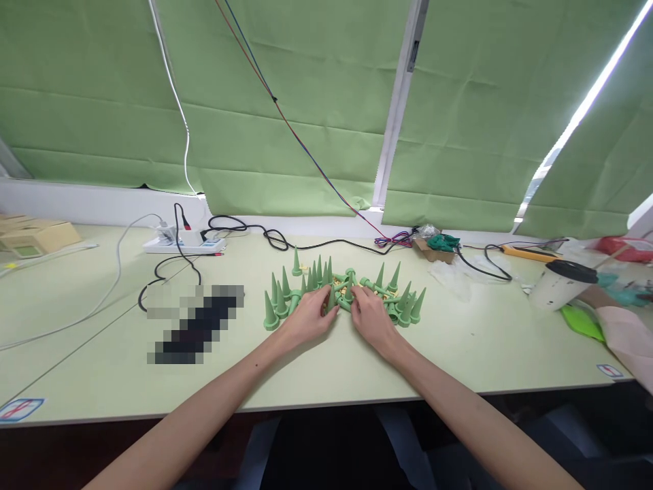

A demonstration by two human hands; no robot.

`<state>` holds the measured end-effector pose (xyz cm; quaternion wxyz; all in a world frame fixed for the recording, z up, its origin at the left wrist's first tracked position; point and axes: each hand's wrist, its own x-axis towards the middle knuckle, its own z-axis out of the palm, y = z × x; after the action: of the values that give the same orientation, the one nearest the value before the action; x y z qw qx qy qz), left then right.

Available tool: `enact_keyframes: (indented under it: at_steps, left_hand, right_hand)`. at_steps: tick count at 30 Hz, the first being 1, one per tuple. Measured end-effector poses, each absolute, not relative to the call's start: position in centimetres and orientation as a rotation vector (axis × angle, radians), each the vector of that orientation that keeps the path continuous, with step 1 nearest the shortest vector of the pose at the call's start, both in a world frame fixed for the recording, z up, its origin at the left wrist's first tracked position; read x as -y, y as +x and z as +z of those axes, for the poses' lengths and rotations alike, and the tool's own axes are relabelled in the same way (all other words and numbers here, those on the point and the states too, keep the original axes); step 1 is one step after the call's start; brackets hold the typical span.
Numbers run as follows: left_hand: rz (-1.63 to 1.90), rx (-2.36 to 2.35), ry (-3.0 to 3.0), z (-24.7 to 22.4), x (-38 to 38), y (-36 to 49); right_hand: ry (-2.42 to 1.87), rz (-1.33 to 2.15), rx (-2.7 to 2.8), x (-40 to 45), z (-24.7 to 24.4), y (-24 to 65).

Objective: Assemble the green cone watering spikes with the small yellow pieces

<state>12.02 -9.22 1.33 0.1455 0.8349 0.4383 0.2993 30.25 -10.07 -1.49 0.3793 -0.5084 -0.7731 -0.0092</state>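
Observation:
Many pale green plastic cone spikes with collared bases are gathered in the middle of the table. Some stand upright, like the spike (pixel 270 313) at the left end and the spike (pixel 418 306) at the right end; others lie in a heap. Between the thumb and fingers of my left hand (pixel 309 316) is an upright green spike (pixel 331 299). My right hand (pixel 373 318) has its fingers bent and pressed together at another green spike (pixel 349 289), just right of the first. Small yellow pieces (pixel 339 280) lie among the heap, partly hidden by my hands.
A power strip (pixel 186 243) with cables stands at the back left, near a blurred dark object (pixel 198 327). A small cardboard box (pixel 433 250) sits behind the spikes. At right are a lidded paper cup (pixel 561 286) and a person's sleeve (pixel 625 340). The table's front edge is near me.

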Motion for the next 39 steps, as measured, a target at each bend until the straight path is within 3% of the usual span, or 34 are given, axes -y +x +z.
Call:
enact_keyframes:
  at_steps: [31,39]
  left_hand:
    - [0.796,-1.239,2.529,1.6,9.4,11.1]
    - [1.32,-1.407,2.429,2.6,9.9,11.8]
  right_hand:
    - [-1.018,0.143,1.982,10.2,-1.6,29.5]
    - [-1.024,0.061,2.172,9.8,-1.7,28.2]
